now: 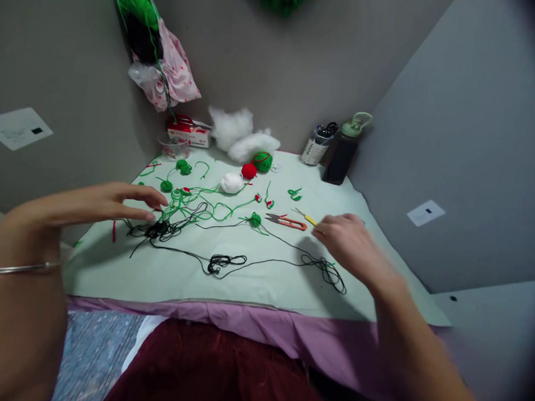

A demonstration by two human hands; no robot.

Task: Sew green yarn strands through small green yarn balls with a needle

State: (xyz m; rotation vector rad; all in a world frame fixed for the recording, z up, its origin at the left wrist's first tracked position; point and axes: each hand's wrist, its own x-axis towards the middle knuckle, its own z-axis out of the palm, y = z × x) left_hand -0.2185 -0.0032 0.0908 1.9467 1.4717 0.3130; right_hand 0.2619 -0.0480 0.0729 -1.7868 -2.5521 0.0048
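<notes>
My left hand [130, 201] hovers over a tangle of black yarn [160, 231], its thumb and fingers apart. Loose green yarn strands [214, 210] lie just past it. My right hand [348, 239] is slightly blurred, its fingers curled at the end of a yellow-handled crochet hook [310, 219], whose thin metal tip points left. Beside the hook lie orange-handled thread snips [288, 222]. A small green yarn ball [255, 219] sits to their left. Black yarn runs across the front of the table to a looped bunch [328, 274] below my right hand.
White stuffing [239, 134], a green ball [262, 161], a red ball [249, 171] and a white ball [231, 183] stand toward the back. A pen cup [314, 149] and dark bottle [341, 153] are at back right. Left rear hold a clear bowl [174, 147] and a box [194, 136].
</notes>
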